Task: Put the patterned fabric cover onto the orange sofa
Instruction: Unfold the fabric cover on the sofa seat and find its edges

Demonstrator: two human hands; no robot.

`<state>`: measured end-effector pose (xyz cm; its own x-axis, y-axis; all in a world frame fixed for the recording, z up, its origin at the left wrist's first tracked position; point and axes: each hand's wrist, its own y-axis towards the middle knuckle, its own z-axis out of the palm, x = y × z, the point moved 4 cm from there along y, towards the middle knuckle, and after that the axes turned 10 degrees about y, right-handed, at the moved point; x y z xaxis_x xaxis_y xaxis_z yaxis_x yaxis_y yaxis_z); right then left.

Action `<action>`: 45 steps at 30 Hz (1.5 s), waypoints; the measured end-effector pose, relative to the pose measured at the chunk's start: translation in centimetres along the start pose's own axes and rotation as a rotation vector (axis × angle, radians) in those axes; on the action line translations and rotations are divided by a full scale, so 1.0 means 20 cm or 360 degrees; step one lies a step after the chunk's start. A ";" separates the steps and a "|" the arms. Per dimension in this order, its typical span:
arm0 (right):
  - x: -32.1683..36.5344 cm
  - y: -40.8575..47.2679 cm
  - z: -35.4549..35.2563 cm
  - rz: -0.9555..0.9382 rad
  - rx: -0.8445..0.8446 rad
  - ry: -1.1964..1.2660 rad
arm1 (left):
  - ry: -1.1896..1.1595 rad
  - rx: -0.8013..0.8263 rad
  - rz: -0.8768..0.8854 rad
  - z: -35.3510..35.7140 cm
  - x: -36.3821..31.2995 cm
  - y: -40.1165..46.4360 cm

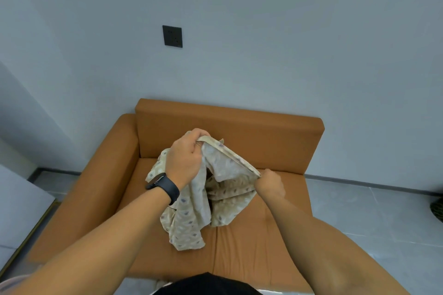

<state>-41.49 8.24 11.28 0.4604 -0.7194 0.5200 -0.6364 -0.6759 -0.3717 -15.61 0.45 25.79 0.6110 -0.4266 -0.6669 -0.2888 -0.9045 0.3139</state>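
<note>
The orange sofa [251, 132] stands against the wall, with one armrest on its left side. A beige patterned fabric cover [191, 220] hangs bunched above the seat cushion. My left hand [185, 163], with a black watch on the wrist, grips the cover's hemmed edge at the top. My right hand [269, 184] pinches the same hem lower and to the right. The edge is stretched taut between both hands. The rest of the cloth droops in folds, and its lower end touches the seat.
A black wall socket [172, 36] sits on the grey wall above the sofa. Grey tiled floor [364, 211] lies to the right. A white panel with a gold edge [24, 211] stands at the left, and a dark object [437, 208] at the far right.
</note>
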 end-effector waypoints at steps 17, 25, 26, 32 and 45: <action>0.65 0.02 -0.51 -0.0626 -0.0425 0.0766 | -0.0007 -0.0311 -0.0431 -0.13 0.36 0.08; 0.55 0.02 -0.40 -0.0212 -0.0140 0.1495 | 0.0113 -0.0121 -0.0524 -0.05 0.40 0.04; 0.57 -0.01 -0.38 -0.0236 -0.0056 0.1529 | 0.0175 -0.0030 -0.0500 -0.03 0.38 0.04; 0.66 -0.21 -0.23 -0.0673 0.0286 0.1037 | 0.0323 0.0599 0.0134 0.26 0.05 0.09; 0.12 -0.04 -0.07 -0.0288 -0.0151 0.0309 | 0.0191 0.0448 0.0078 0.29 -0.09 0.19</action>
<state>-40.72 7.34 13.92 0.4505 -0.5380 0.7124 -0.6139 -0.7661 -0.1904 -22.13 -2.19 24.25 0.6692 -0.4820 -0.5656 -0.5028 -0.8541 0.1330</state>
